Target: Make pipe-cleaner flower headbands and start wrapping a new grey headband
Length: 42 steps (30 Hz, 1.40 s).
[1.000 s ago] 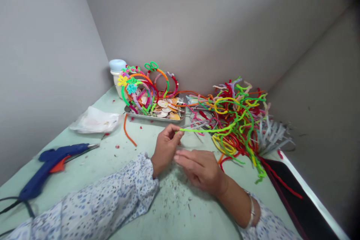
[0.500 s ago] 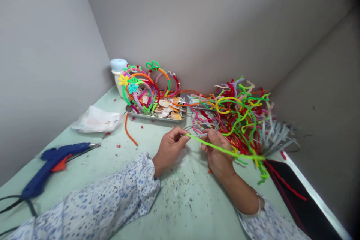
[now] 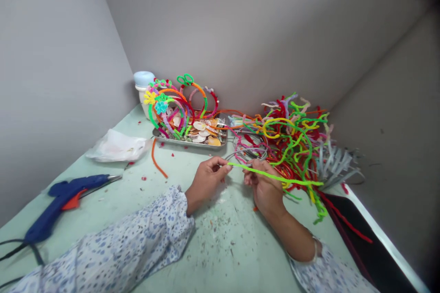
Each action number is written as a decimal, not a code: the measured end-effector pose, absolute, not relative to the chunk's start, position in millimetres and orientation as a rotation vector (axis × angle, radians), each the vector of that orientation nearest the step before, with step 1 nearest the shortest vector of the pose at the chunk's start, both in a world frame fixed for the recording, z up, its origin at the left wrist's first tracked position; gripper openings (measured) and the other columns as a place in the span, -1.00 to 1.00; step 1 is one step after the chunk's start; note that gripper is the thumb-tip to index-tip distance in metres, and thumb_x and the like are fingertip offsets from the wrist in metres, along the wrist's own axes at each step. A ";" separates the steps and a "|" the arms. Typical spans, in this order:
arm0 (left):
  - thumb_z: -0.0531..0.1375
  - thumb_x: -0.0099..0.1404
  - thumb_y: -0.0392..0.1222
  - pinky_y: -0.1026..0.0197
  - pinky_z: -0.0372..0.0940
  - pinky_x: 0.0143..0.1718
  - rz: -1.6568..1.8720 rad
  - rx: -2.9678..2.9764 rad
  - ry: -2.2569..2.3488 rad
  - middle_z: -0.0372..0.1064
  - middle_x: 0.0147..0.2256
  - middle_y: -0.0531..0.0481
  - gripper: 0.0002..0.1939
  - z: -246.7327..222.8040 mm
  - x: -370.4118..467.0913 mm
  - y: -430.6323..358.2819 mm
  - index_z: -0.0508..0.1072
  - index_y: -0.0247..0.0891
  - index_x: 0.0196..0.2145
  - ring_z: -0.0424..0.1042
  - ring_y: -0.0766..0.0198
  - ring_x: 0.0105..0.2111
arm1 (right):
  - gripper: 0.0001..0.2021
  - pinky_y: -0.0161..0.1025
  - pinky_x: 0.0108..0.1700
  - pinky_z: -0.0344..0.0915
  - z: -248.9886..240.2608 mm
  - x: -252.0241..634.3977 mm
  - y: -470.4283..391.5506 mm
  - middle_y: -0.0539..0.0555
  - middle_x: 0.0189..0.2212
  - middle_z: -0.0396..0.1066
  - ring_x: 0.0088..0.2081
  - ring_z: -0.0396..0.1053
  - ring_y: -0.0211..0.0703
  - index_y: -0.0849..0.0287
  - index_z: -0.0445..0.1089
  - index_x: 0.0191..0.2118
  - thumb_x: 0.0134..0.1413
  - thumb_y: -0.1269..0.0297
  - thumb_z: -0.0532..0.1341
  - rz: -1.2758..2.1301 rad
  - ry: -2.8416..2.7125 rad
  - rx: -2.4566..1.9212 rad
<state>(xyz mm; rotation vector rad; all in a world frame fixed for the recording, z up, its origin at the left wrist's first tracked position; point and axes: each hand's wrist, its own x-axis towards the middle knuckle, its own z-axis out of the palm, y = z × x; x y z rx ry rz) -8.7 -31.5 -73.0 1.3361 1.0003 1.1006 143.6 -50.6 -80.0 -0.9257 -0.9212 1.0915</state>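
Note:
My left hand (image 3: 209,181) pinches one end of a lime green pipe cleaner (image 3: 285,178) between thumb and fingertips. The pipe cleaner runs to the right, over my right hand, toward a tangled heap of colourful pipe cleaners (image 3: 295,142). My right hand (image 3: 266,190) is closed on a thin grey strip (image 3: 238,166), which stretches between the two hands just under the green one. Behind my hands, a loop of grey wire (image 3: 252,151) lies by the heap.
A metal tray (image 3: 192,143) holds shell-like pieces, with decorated headbands (image 3: 172,105) over it. A lidded jar (image 3: 144,83) stands behind. At left are a white plastic bag (image 3: 118,145) and a blue glue gun (image 3: 58,206). A black flat object (image 3: 371,247) lies right.
The free right end of the green pipe cleaner has dropped closer to my right hand and swung slightly upward in view. Both hands keep nearly the same places.

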 end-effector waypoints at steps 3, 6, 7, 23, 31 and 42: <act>0.19 0.15 -0.04 0.35 0.05 -0.58 1.098 1.320 1.002 0.17 -0.65 0.15 -0.75 -72.4 -8.7 -31.7 0.38 -0.32 -0.44 0.13 0.44 -0.63 | -0.78 -0.41 -0.58 0.16 -79.4 144.1 -50.8 -0.03 -0.55 0.40 -0.62 0.26 -0.38 0.19 0.34 -0.41 0.08 0.13 0.20 1.110 -0.940 -0.924; 0.19 0.14 -0.03 0.35 0.04 -0.57 1.109 1.324 1.007 0.17 -0.65 0.14 -0.74 -71.7 -8.8 -32.1 0.37 -0.32 -0.45 0.13 0.43 -0.63 | -0.77 -0.40 -0.59 0.16 -78.5 144.0 -50.7 -0.02 -0.55 0.39 -0.61 0.27 -0.36 0.20 0.34 -0.40 0.10 0.12 0.18 1.093 -0.978 -0.945; 0.19 0.14 -0.03 0.34 0.04 -0.57 1.109 1.323 1.012 0.17 -0.65 0.14 -0.74 -71.2 -8.8 -32.2 0.37 -0.32 -0.46 0.12 0.43 -0.62 | -0.77 -0.39 -0.59 0.16 -78.2 143.8 -50.7 -0.02 -0.55 0.39 -0.61 0.27 -0.35 0.20 0.34 -0.39 0.10 0.11 0.18 1.091 -0.986 -0.953; 0.18 0.14 -0.04 0.33 0.04 -0.58 1.071 1.330 1.016 0.15 -0.65 0.14 -0.74 -71.5 -9.1 -30.9 0.32 -0.30 -0.51 0.11 0.43 -0.63 | -0.76 -0.40 -0.56 0.21 -75.9 143.6 -52.3 -0.05 -0.55 0.39 -0.61 0.28 -0.37 0.18 0.30 -0.38 0.11 0.09 0.17 1.087 -1.089 -1.016; 0.19 0.13 -0.02 0.32 0.03 -0.58 1.050 1.309 1.006 0.16 -0.66 0.14 -0.73 -70.1 -8.5 -32.0 0.34 -0.30 -0.51 0.12 0.42 -0.64 | -0.74 -0.40 -0.59 0.22 -77.5 138.9 -52.3 -0.04 -0.56 0.42 -0.64 0.26 -0.36 0.19 0.34 -0.33 0.06 0.07 0.20 1.055 -1.174 -1.094; 0.16 0.17 0.00 0.30 0.03 -0.57 1.042 1.297 1.008 0.18 -0.67 0.10 -0.70 -73.5 -9.1 -30.2 0.31 -0.29 -0.55 0.13 0.41 -0.65 | -0.74 -0.38 -0.58 0.22 -77.6 138.4 -53.9 -0.01 -0.52 0.42 -0.62 0.28 -0.35 0.20 0.37 -0.32 0.14 0.08 0.14 1.015 -1.268 -1.082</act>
